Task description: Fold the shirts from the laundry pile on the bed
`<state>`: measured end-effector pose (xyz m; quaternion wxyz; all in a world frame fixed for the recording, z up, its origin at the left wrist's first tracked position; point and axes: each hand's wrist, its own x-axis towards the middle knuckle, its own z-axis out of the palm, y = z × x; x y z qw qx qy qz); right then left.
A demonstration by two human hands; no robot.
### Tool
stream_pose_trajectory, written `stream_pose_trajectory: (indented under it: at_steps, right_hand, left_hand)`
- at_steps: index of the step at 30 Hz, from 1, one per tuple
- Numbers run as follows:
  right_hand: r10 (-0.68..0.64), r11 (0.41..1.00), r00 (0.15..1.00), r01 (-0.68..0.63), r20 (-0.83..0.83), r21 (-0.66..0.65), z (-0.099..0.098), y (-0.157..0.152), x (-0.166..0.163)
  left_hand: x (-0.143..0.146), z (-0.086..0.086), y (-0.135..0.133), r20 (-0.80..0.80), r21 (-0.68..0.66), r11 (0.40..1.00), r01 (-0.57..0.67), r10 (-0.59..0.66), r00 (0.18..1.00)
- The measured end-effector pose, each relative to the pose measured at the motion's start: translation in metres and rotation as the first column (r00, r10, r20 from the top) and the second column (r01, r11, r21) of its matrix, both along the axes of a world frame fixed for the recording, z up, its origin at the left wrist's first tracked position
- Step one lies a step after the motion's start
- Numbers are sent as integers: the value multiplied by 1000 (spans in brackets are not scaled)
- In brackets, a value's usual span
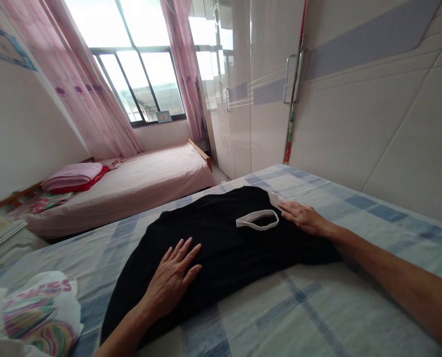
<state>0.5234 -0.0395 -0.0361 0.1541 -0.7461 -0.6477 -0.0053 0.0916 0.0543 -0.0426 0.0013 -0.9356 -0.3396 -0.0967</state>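
Note:
A black garment [221, 248] lies spread on the bed in front of me. A white band, perhaps its collar [243, 221], forms a narrow loop near its right part, and a pale edge shows at its upper right. My left hand [172, 280] rests on the lower left of the black cloth, palm down with its fingers spread. At the right end, beside the white band, my right hand [303, 217] lies flat with fingers stretched out over the cloth and its pale edge. Neither hand grips anything.
A blue-and-white checked sheet [355, 238] covers the bed. A white printed cloth [42, 315] lies crumpled at the lower left. Beyond stands a second bed [161, 178] with folded bedding [72, 176] on it. A glossy wardrobe [269, 84] borders the right side.

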Motion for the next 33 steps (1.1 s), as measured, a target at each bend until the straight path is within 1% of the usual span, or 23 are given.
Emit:
stream_pose_trajectory:
  at_steps: [2, 4, 6, 7, 10, 13, 15, 18, 20, 22, 24, 27, 30, 31, 33]
  right_hand:
    - [-15, 1000, 1000, 16, -20, 17, 17, -5, 4]
    - [-51, 998, 999, 52, -10, 36, 38, -15, 3]
    - [-37, 999, 999, 37, -4, -1, 51, -29, -4]
    - [-11, 999, 1000, 10, -15, -40, 54, -36, -8]
    - [54, 988, 996, -65, -76, -138, 48, -51, -21]
    - [35, 991, 994, -48, -106, -123, 38, -52, -28]
    - [-17, 994, 989, 0, -145, -113, 36, -48, -32]
    - [-109, 985, 973, 78, -205, -151, 40, -37, -41]
    - [-122, 983, 972, 91, -201, -157, 40, -30, -49]
    - [-114, 988, 978, 92, -177, -125, 37, -23, -56]
    - [-107, 993, 976, 95, -191, -68, 33, -16, -61]
    - [-63, 995, 949, 83, -310, 49, 31, -6, -63]
    - [-18, 976, 918, 102, -397, 192, 35, 5, -60]
    - [-19, 971, 924, 108, -382, 214, 35, 8, -59]
    - [-54, 975, 954, 115, -294, 193, 33, 14, -56]
  left_hand:
    - [2, 6, -1, -7, -2, 1000, -13, 13, 1000]
    - [6, 16, -9, 28, 25, 1000, 7, -8, 1000]
    - [15, 25, -23, 76, 51, 995, 89, -93, 993]
    - [20, 29, -32, 90, 50, 988, 145, -149, 985]
    - [39, 36, -57, 80, -2, 951, 308, -307, 948]
    - [59, 37, -74, 49, -63, 910, 409, -406, 912]
    - [70, 36, -81, 39, -90, 893, 441, -439, 898]
    - [84, 33, -86, 36, -99, 882, 461, -459, 888]
    - [91, 31, -88, 47, -90, 878, 471, -469, 882]
    - [98, 28, -89, 70, -91, 872, 481, -476, 876]
    - [102, 24, -91, 89, -118, 865, 487, -479, 873]
    - [105, 18, -92, 100, -183, 849, 495, -485, 869]
    - [105, 15, -91, 96, -233, 835, 499, -490, 866]
    - [105, 15, -91, 95, -244, 832, 498, -490, 866]
    - [104, 16, -91, 99, -257, 829, 496, -488, 867]
